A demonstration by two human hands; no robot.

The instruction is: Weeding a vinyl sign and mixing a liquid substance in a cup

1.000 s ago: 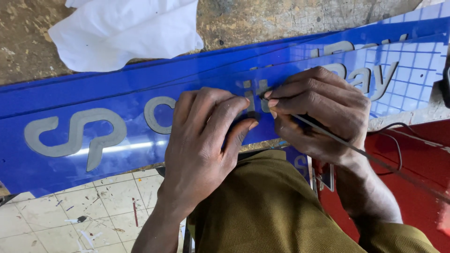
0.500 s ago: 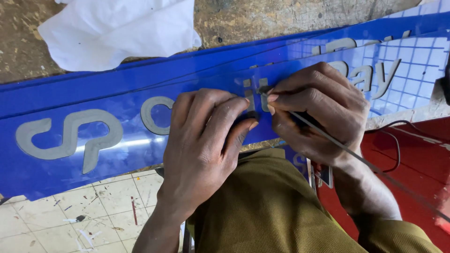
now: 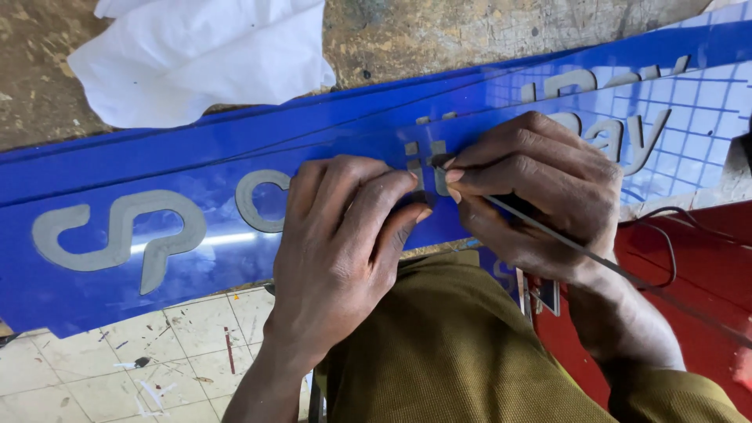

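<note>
Your left hand [image 3: 337, 251] lies flat at the centre of the frame, fingers spread and pressing down on the long blue sign panel [image 3: 196, 149], gripping nothing. Your right hand [image 3: 540, 196], just to its right, is pinched around a thin dark tool [image 3: 595, 254] whose tip meets the panel at the small grey letters [image 3: 427, 168] between your two sets of fingertips; the shaft runs back toward the lower right corner of the frame.

The panel stretches from the left edge of the frame to the upper right. Its near edge passes under your left palm and lies just above your olive trouser leg [image 3: 462, 352]. A gridded backing sheet [image 3: 689, 102] covers the panel's upper-right stretch.

To the left of your hands the panel's face is open as far as the large grey letters [image 3: 117, 235]. Beyond its far edge, a crumpled white sheet [image 3: 204, 55] lies at the upper left on rough ground. A tiled floor [image 3: 117, 352] shows at the lower left, and a red surface [image 3: 697, 266] with a thin black cable crowds the lower right.
</note>
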